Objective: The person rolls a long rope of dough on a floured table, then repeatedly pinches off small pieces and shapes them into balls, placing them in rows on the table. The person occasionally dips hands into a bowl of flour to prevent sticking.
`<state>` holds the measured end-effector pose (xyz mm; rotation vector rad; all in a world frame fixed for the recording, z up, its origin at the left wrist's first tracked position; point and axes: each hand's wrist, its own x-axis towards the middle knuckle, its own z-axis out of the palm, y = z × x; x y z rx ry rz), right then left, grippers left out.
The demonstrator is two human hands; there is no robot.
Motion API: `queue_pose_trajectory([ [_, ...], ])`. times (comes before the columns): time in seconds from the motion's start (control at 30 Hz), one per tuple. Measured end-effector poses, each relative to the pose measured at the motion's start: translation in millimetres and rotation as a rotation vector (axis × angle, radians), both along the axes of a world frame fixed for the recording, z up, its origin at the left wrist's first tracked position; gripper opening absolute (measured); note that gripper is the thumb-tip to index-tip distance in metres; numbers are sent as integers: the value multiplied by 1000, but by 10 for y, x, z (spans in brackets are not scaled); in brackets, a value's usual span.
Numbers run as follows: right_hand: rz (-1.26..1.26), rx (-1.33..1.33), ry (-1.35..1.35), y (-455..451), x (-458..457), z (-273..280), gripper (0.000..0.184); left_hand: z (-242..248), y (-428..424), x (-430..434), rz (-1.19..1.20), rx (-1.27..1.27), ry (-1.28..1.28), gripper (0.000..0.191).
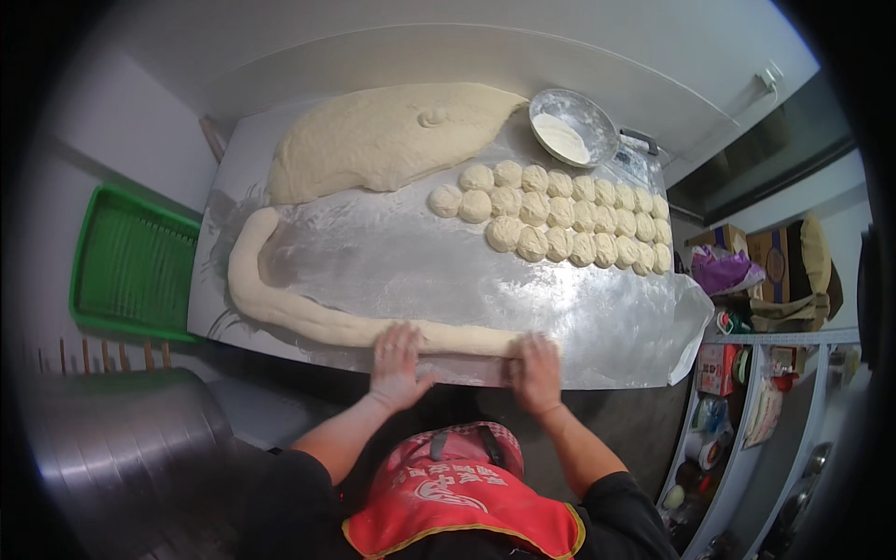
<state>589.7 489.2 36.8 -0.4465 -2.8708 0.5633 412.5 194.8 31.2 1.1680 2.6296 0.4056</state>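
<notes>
A long, thick dough rope [308,320] runs along the near side of the metal-topped table [364,262], and its left end bends away from me. My left hand [399,367] lies over the rope near its middle, fingers spread across the top. Over the rope's right end rests my right hand [539,374], somewhat blurred. Both hands press from above rather than grip. Behind the rope spreads a large slab of dough [371,140]. Rows of round dough pieces [534,208] sit to the right, almost touching one another.
A metal bowl [593,124] of white flour stands at the back right. Beside the table's left edge is a green plastic crate [133,266]; nearer stands a large metal drum [133,434]. Shelves [777,339] with packages are at right. A plastic sheet [691,322] hangs at the table's right edge.
</notes>
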Motion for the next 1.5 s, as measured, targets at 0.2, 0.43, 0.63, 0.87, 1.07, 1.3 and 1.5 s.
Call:
queue_pose_trajectory([
  [0.2,-144,8,-235,576,-890,-189,86,-66,910,-1067,120,-258,21,99],
  [0.43,-48,-67,-289,1000,-996,-232,87,-374,981,-1539,171,-147,182,101],
  [0.63,-120,-197,-321,85,114,-164,105,-216,1,-261,-5,-331,58,117],
  [0.87,-467,-100,-161,1277,-1193,-324,103,-537,1023,-1791,396,-190,243,98],
  [1.07,-234,-198,-224,711,-416,-405,94,-334,483,-1012,54,-213,198,100],
  [1.3,-209,-384,140,502,185,-223,73,51,669,-304,-58,-168,88,104],
  [1.5,-633,-505,242,1157,188,-262,53,61,2364,494,-255,-211,-57,97],
])
